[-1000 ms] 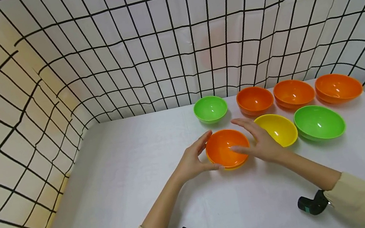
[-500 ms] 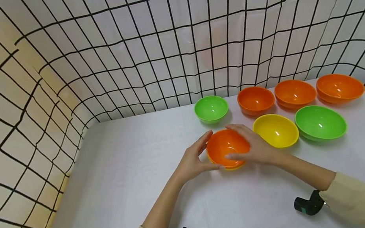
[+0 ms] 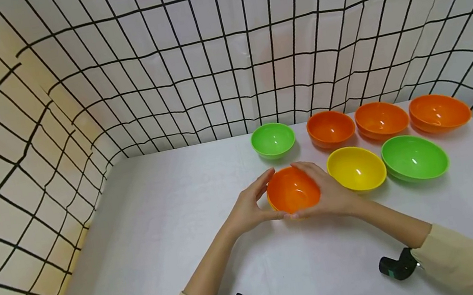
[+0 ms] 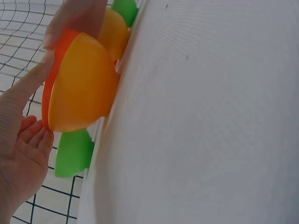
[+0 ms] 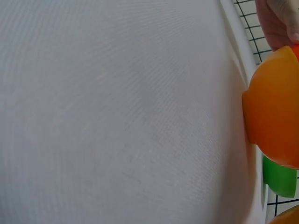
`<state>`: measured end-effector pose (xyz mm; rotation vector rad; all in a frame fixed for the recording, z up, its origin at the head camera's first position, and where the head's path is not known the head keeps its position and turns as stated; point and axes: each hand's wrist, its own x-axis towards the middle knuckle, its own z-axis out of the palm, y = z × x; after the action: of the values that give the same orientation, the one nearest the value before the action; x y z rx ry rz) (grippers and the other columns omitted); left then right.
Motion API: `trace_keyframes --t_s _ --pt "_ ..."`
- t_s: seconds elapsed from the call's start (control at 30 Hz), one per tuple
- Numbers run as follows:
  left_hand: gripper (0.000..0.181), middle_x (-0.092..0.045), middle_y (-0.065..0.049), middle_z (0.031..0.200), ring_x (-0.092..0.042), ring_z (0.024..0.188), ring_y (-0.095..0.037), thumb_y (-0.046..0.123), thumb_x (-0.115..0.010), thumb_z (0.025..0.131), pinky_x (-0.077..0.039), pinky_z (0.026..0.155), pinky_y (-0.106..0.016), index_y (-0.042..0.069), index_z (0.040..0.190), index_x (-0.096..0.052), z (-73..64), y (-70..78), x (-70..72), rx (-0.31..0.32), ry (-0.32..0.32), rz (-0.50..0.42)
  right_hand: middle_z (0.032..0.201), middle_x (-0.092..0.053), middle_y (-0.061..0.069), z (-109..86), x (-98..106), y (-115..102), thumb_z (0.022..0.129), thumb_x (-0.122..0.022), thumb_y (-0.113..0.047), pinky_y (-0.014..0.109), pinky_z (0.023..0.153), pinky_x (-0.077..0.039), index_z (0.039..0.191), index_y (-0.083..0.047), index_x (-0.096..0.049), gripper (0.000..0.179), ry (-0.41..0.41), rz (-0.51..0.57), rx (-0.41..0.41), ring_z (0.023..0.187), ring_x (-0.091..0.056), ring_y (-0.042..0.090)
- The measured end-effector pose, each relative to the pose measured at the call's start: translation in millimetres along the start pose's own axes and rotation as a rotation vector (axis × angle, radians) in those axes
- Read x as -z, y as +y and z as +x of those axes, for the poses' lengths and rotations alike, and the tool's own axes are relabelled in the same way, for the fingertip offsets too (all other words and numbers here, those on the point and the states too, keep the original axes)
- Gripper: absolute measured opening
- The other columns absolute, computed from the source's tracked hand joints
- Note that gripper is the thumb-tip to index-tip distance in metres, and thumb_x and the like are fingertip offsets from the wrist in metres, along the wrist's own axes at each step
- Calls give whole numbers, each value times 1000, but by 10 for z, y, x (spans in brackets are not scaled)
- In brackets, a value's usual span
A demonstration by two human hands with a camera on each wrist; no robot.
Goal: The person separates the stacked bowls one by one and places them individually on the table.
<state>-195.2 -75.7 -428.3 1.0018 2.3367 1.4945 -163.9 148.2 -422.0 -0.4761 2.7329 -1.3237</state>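
Observation:
An orange bowl point(image 3: 291, 191) sits nested in a yellow bowl point(image 4: 86, 86) on the white table; from above, the lower bowl is almost hidden. My left hand point(image 3: 248, 211) holds the left side of the orange bowl's rim between thumb and fingers. Around the right side curls my right hand point(image 3: 334, 195), fingers at the back rim and thumb at the front. The two thumbs nearly meet at the front edge. In the left wrist view the orange rim point(image 4: 47, 100) stands out just above the yellow bowl.
Beside my right hand stand another yellow bowl point(image 3: 357, 169) and a large green bowl point(image 3: 415, 158). Behind them is a row: a small green bowl point(image 3: 273, 141) and three orange bowls point(image 3: 331, 130). A black grid on white sheeting point(image 3: 205, 70) encloses the table's back and sides.
My right hand has moved left from beside the yellow bowl onto the orange bowl, its thumb coming down from over the bowl to the front rim. My left hand has stayed put.

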Motion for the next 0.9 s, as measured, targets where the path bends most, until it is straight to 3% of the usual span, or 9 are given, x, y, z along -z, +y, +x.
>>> trace_keyframes --t_s 0.23,0.53,0.9 --pt "95 -34 -5 148 -33 134 -13 16 -83 68 -34 106 -25 10 145 -28 -3 9 5 18 5 9 143 -30 2 10 -2 40 56 -84 -50 48 90 -49 144 -19 -25 111 0 -20 61 121 -40 25" --pt "95 -34 -7 147 -33 134 -17 12 -83 66 -33 107 -32 10 145 -30 -19 7 10 13 7 -31 142 -31 6 8 -1 47 57 -86 -44 48 90 -49 142 -17 -27 107 -13 -1 121 121 -41 27" --pt "95 -33 -6 148 -32 135 -13 17 -83 68 -33 107 -28 8 145 -28 4 5 7 13 -9 1 141 -32 5 -11 8 31 55 -87 -42 49 90 -49 140 -19 -30 105 32 5 113 121 -39 27"
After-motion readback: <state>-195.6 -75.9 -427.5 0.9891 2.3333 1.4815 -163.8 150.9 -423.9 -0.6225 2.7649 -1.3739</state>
